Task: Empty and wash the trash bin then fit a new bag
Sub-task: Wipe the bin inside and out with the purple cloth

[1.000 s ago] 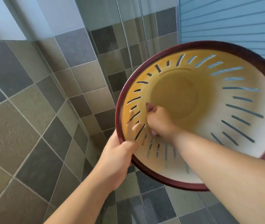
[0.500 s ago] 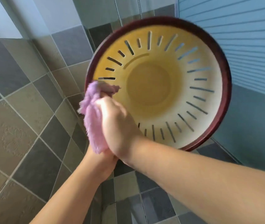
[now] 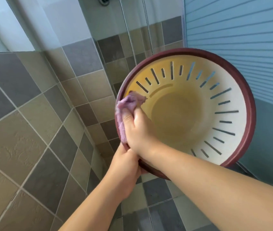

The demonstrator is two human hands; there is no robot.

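Right now I am holding the trash bin [image 3: 229,104] up in front of me, tipped so its open mouth is facing me, over the tiled floor [image 3: 162,194] near the corner of the tiled wall [image 3: 32,122]. Nearest to me, my left hand [image 3: 124,170] is gripping the dark red rim at its lower left edge, fingers curled round it, though my right wrist is hiding most of them. Just beyond, my right hand [image 3: 137,129] is bunching a purple cloth [image 3: 125,105], fingers pressed together and curled over it, and pressing it against the inner wall by the left rim. I am judging the bin to be light, stiff plastic, likely slick where wet; the slotted wall is offering little purchase, so the rolled rim is looking like the safest place to hold. Farther back, the bin's yellowish bottom is showing bare, with a shower hose [image 3: 129,30] and a ribbed blue panel [image 3: 240,39] behind.
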